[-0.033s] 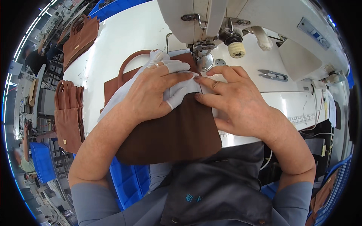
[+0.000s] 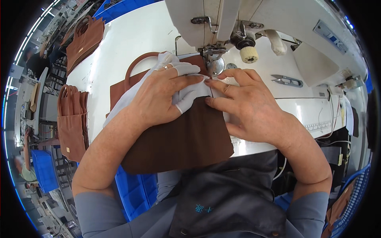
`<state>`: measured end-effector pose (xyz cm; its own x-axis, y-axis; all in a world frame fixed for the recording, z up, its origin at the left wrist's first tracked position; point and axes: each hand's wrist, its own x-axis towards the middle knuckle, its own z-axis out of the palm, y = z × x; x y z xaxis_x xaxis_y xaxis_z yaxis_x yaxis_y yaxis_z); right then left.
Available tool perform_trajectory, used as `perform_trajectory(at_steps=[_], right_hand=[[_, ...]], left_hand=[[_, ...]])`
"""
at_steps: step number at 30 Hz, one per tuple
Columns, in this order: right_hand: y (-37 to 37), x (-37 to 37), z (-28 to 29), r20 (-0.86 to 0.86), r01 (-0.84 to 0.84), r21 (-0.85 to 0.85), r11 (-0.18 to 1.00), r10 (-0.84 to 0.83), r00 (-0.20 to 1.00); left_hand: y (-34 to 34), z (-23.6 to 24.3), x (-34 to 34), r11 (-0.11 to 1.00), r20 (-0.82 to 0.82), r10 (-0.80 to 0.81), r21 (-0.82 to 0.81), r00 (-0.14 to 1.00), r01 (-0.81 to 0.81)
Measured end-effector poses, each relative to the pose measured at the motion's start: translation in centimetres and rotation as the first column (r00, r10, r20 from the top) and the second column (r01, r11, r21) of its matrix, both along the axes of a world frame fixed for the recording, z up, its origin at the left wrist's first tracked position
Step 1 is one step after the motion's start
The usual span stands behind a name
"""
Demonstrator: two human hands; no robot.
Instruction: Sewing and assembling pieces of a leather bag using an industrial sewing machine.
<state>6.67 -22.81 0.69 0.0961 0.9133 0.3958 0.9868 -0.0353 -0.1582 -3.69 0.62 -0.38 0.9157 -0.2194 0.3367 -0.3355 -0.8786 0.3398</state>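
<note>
The left hand [image 2: 160, 97] lies flat on a white cloth [image 2: 188, 95] and a brown bag piece [image 2: 178, 139]. Its fingers are spread wide and stretched out, not curled around anything. It presses down, and I think that is to keep the two layers from sliding apart. There is a ring on one finger.

The right hand [image 2: 248, 105] is just to the right of it, also open and flat. Its fingertips [image 2: 208, 82] touch the edge of the white cloth, close to the tips of the left hand. It looks like both hands line up the edges right in front of the needle.

The brown bag piece sits on the white table [image 2: 131, 39], and its near end hangs over the table edge toward the person. A round brown handle [image 2: 137, 65] curves out on the far left side, partly under the white cloth. The sewing machine [image 2: 222, 23] stands at the far side, with its metal foot [image 2: 214, 59] just beyond the fingertips.

More brown bags [image 2: 71, 119] are stacked to the left, well apart from the hands. Small metal snips [image 2: 287, 81] lie on the table to the right
</note>
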Motion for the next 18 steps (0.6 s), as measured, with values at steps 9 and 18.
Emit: perform_trajectory(at_steps=[9, 18], right_hand=[[1.1, 2.3, -1.0, -0.079, 0.068, 0.009, 0.998, -0.067, 0.995], [1.4, 2.7, -0.9, -0.046, 0.109, 0.029, 0.994, -0.107, 0.993]], left_hand=[[1.5, -0.1, 2.8, 1.0, -0.012, 0.023, 0.012, 1.0, -0.022], [2.4, -0.2, 4.4, 0.999, 0.013, -0.043, -0.028, 0.999, 0.043]])
